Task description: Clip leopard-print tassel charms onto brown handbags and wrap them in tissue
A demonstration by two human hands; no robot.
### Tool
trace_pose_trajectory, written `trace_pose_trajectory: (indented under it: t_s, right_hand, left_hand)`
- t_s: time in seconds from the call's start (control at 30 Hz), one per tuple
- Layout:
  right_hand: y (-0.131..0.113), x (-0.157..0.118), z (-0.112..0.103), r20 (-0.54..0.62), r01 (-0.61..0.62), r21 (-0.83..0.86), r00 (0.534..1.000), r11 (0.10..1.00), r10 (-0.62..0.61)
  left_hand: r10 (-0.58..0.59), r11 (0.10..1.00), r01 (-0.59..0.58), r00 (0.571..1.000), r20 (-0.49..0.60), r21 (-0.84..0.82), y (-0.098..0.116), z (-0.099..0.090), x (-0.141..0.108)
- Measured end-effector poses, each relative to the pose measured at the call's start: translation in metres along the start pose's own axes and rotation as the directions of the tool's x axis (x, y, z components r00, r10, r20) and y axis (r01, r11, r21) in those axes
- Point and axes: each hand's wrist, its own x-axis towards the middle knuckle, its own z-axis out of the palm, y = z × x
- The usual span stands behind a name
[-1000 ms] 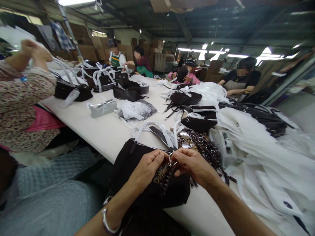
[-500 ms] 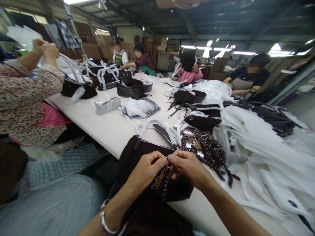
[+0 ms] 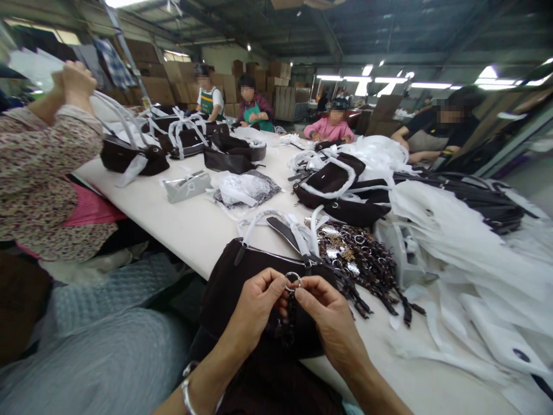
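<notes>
White table [image 3: 181, 227] carries bags; at 6 o'clock, left hand [image 3: 254, 305] and right hand [image 3: 328, 314] together pinch a ring [image 3: 292, 281] over a dark bag [image 3: 242, 276], keeping it steady.

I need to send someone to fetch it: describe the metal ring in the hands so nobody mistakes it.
On the long white table, find the nearest dark bag. Above it, left hand and right hand pinch a silver ring. Unlike the rings piled to its right, it is held up alone.

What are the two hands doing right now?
Left hand: closed, pinching the metal ring.
Right hand: closed, pinching the same ring over the dark brown handbag.
</notes>
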Motion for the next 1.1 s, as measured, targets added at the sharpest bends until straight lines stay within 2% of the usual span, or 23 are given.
trace_pose_trajectory:
  t_s: [0.1,0.27,0.33,0.47,0.53,0.63,0.8,0.87,1.0,1.1]
  right_hand:
    - [0.003,0.0,0.001,-0.048,-0.003,0.006,0.999,1.0,0.003]
    - [0.011,0.006,-0.005,-0.046,-0.004,0.074,0.999,0.997,0.007]
    - [0.013,0.008,-0.008,-0.035,-0.015,0.097,0.999,0.995,0.019]
    - [0.013,0.011,-0.015,0.008,-0.043,0.069,0.999,0.997,0.042]
    - [0.011,0.012,-0.016,0.066,-0.073,0.062,0.995,0.995,0.069]
    - [0.008,0.013,-0.013,0.094,-0.111,0.1,0.99,0.989,0.102]
    - [0.009,0.01,-0.012,-0.016,-0.004,0.013,1.0,1.0,0.004]
    - [0.013,0.008,-0.013,-0.099,0.018,-0.023,0.995,1.0,-0.02]
    - [0.022,0.007,-0.019,-0.178,0.03,-0.068,0.983,0.997,-0.041]
    - [0.024,0.009,-0.024,-0.218,0.04,-0.152,0.973,0.988,-0.073]
  left_hand:
    - [-0.011,0.999,0.009,0.999,-0.036,-0.044,-0.004,0.008,-0.001]
    - [-0.045,0.998,0.043,0.998,-0.047,-0.041,-0.01,0.014,0.001]
    - [-0.039,0.999,0.04,0.999,-0.016,0.031,-0.008,0.012,0.004]
    - [0.037,0.934,-0.073,0.993,0.11,0.351,0.01,0.0,0.012]
    - [0.007,0.893,-0.089,0.983,0.184,0.441,0.019,-0.004,0.018]
    - [-0.101,0.9,-0.011,0.967,0.233,0.436,0.023,-0.004,0.024]
    - [-0.088,0.975,0.073,0.994,0.064,0.209,0.005,0.009,0.027]
    - [-0.092,0.986,0.085,0.995,0.048,0.146,-0.001,0.013,0.027]
    - [-0.151,0.97,0.114,0.975,0.162,0.216,-0.001,0.013,0.029]
    - [-0.226,0.932,0.114,0.925,0.306,0.344,0.003,0.005,0.044]
